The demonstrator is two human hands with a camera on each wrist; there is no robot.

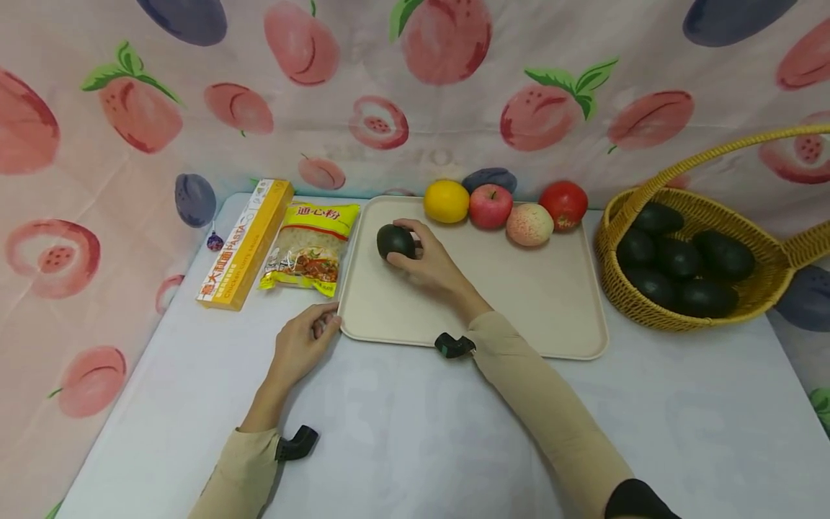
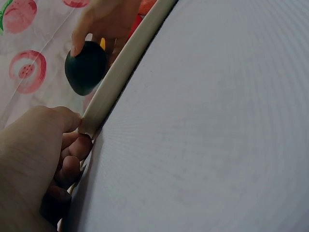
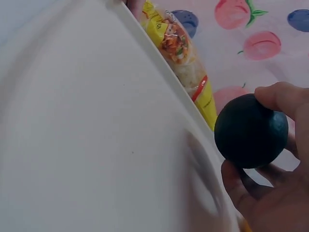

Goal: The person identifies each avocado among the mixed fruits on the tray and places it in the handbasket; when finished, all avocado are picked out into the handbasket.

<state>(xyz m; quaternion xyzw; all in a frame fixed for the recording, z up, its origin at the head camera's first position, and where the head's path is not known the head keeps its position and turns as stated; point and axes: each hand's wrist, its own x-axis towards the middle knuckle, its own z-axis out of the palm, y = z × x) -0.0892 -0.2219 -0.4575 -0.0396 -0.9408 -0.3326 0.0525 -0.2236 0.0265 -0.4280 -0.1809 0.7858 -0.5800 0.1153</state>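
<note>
My right hand (image 1: 429,261) holds a dark green avocado (image 1: 395,242) between thumb and fingers over the left part of a cream tray (image 1: 473,310). In the right wrist view the avocado (image 3: 250,131) hangs above the tray, which carries a shadow below. My left hand (image 1: 303,344) pinches the tray's front left corner, thumb on the rim (image 2: 108,96) and the other fingers curled beneath it. Along the tray's back edge sit a lemon (image 1: 446,201), a red apple (image 1: 491,206), a pale speckled peach (image 1: 529,224) and a red pomegranate (image 1: 563,205).
A yellow wicker basket (image 1: 674,317) with a tall handle stands right of the tray, holding several avocados (image 1: 679,257). To the left lie a bag of pasta (image 1: 311,249) and a long yellow pasta box (image 1: 246,245). A fruit-printed cloth (image 1: 447,122) hangs behind the white table (image 1: 402,432).
</note>
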